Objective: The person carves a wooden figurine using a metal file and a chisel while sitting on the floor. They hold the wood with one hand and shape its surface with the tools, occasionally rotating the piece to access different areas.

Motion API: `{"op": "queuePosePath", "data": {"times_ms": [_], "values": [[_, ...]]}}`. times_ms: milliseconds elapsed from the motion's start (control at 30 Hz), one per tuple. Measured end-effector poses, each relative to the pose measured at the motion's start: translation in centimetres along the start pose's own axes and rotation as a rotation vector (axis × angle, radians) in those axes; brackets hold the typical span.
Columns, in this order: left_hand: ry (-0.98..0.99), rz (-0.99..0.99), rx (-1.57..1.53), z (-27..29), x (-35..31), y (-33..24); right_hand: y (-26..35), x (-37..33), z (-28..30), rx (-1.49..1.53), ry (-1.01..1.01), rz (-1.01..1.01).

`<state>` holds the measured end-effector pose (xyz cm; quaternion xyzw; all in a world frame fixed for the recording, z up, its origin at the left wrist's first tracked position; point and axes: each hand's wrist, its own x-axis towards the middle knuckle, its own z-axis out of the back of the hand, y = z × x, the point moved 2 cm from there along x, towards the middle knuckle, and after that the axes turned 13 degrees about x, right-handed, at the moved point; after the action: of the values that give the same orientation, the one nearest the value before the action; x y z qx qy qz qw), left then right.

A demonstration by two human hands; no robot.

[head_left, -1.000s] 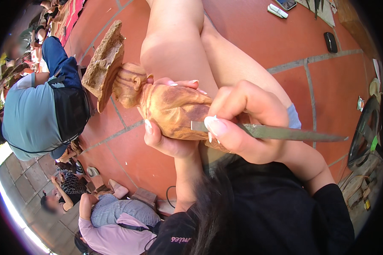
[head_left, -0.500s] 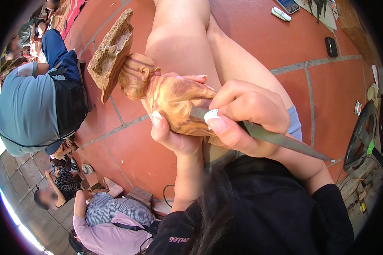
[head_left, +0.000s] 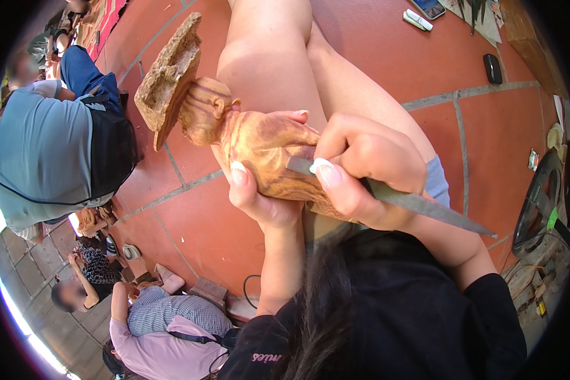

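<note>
A carved wooden figurine (head_left: 259,136) lies across my left hand (head_left: 266,199), with its head toward the upper left. It wears a wide hat (head_left: 168,79) with a rough, bark-like top. My left thumb presses the near side, and the other fingers wrap under and behind the body, mostly hidden. My right hand (head_left: 373,171) grips a grey metal file (head_left: 418,206) between thumb and curled fingers. Its blunt end rests against the lower side of the figurine, while the pointed end sticks out to the lower right past my wrist.
My bare legs (head_left: 269,63) stretch out over red floor tiles (head_left: 386,57). At the upper right lie a phone (head_left: 429,7), a white object (head_left: 418,20) and a black mouse-like object (head_left: 492,69). A black fan (head_left: 538,206) stands far right. Several people sit along the left.
The file and my right hand have shifted slightly to the right along the figurine. The figurine has moved a little too. At the left, the person in light blue has changed posture.
</note>
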<state>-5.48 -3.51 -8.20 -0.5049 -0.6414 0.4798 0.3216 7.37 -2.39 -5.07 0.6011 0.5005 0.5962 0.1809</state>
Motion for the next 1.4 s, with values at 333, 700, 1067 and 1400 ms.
{"op": "queuePosePath", "data": {"times_ms": [333, 700, 1067, 1400], "values": [[0.038, -0.029, -0.007, 0.09, 0.31, 0.41, -0.25, -0.18, 0.65, 0.056, -0.006, -0.052], [-0.002, -0.021, -0.022, -0.08, 0.64, 0.60, -0.29, 0.02, 0.31, -0.008, -0.028, 0.004], [-0.026, 0.007, 0.019, -0.42, 0.44, 0.35, -0.28, -0.30, 0.53, -0.017, -0.004, 0.013], [-0.017, -0.017, 0.030, -0.64, 0.69, 0.33, -0.30, -0.04, 0.58, -0.019, -0.016, 0.020]]}}
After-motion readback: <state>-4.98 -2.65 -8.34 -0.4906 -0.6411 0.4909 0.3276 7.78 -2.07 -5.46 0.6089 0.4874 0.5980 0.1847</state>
